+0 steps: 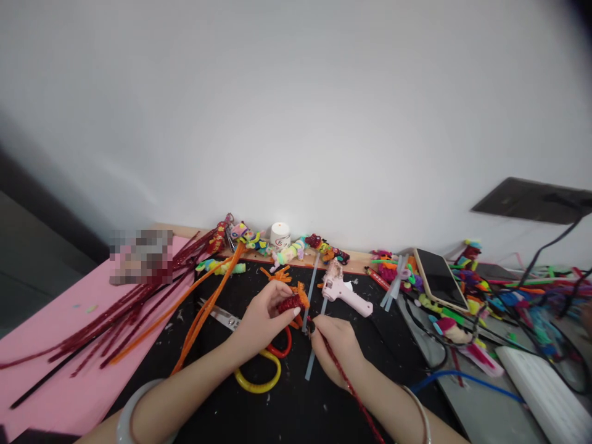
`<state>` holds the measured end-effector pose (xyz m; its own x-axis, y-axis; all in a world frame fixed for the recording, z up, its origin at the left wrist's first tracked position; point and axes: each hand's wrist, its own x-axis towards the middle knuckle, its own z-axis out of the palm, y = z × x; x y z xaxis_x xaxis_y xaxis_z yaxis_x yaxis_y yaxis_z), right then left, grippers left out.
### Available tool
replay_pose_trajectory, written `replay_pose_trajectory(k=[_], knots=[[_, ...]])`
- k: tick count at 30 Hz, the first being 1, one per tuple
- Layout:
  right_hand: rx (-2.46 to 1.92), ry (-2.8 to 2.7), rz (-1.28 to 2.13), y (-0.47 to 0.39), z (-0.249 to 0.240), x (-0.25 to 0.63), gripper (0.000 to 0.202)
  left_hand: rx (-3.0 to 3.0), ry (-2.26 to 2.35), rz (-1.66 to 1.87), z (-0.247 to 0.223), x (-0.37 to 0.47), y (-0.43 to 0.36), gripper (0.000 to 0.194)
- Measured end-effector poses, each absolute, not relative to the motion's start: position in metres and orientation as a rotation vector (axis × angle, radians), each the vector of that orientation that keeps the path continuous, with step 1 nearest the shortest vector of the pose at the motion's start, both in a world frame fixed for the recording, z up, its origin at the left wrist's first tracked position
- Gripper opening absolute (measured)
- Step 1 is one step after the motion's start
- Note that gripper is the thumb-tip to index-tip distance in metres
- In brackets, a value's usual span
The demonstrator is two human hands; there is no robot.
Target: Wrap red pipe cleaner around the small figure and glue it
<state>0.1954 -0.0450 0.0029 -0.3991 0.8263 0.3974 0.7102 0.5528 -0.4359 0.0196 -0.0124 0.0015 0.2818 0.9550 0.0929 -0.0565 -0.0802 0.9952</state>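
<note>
Between the thumb and fingers of my left hand (pixel 267 311) is a small coiled pipe-cleaner piece (pixel 290 303), dark glittery red with orange at its end. My right hand (pixel 340 348) is closed on a long red tinsel pipe cleaner (pixel 350 383), which trails down toward the lower edge. Its upper end is close to the coiled piece; whether they touch I cannot tell. Under my left wrist lie scissors (pixel 257 388) with yellow and red handles, their blades partly hidden. Clear glue sticks (pixel 310 364) lie between my hands, and a pale pink glue gun (pixel 350 298) lies beyond my right hand.
Red tinsel stems (pixel 139 296) and orange pipe cleaners (pixel 203 314) spread across the left. A white cup-shaped object (pixel 280 235) stands by the wall among small pipe-cleaner figures (pixel 289 251). Rightward are a phone (pixel 441 277), a white power strip (pixel 541 394) and tangled cables (pixel 467 379).
</note>
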Motion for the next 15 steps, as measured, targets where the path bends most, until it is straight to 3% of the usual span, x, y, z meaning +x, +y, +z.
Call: replay_pose_trajectory(k=[7, 15], knots=[[-1.114, -2.08, 0.442, -0.046, 0.002, 0.204, 0.027, 1.122, 0.817, 1.075, 0.009, 0.019, -0.01, 0.027], [-1.403, -1.961, 0.671, -0.045, 0.0, 0.202, 0.023, 1.175, 0.77, 1.023, 0.011, 0.019, -0.014, 0.028]])
